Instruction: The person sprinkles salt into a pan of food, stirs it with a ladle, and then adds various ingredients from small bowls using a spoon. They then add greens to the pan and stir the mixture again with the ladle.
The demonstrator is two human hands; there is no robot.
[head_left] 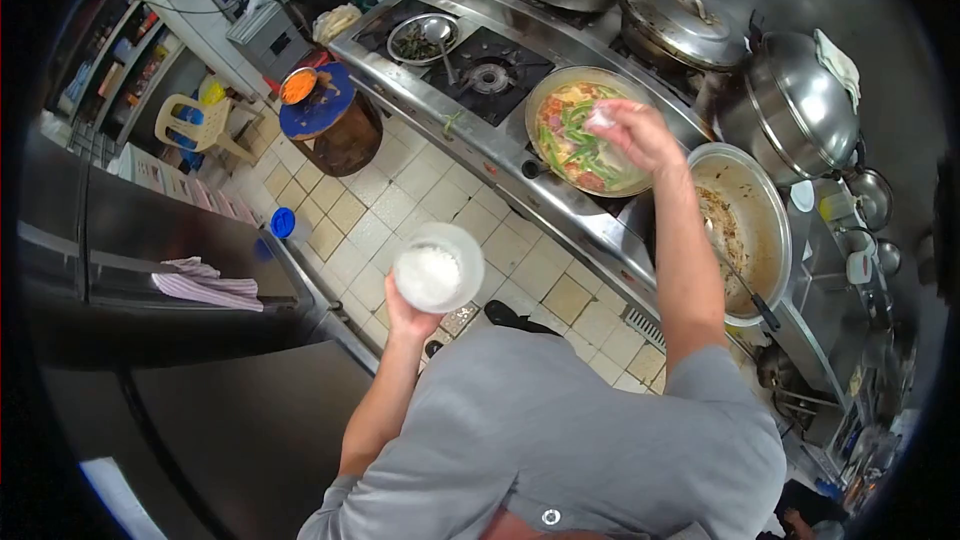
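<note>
Low in the middle of the view, my left hand (408,310) grips a round whitish tub (465,260) from its near side. White grains (432,270) lie inside the tub. My right hand (640,132) is above the right part of a wide pan (541,100) on the stove, its fingers pinched round something white, perhaps the same grains. Green beans, reddish pieces and a pale yellowish liquid (578,145) fill the pan. The pan's handle (533,169) points toward the front edge of the stove.
Right of the pan sits a large metal pot (775,230) with brown residue and a black-handled utensil (764,310). A small pan of dark greens (415,41) holds a ladle. Lidded pots (685,20) stand behind. A blue-topped drum (335,110) bears an orange-filled bowl (298,86).
</note>
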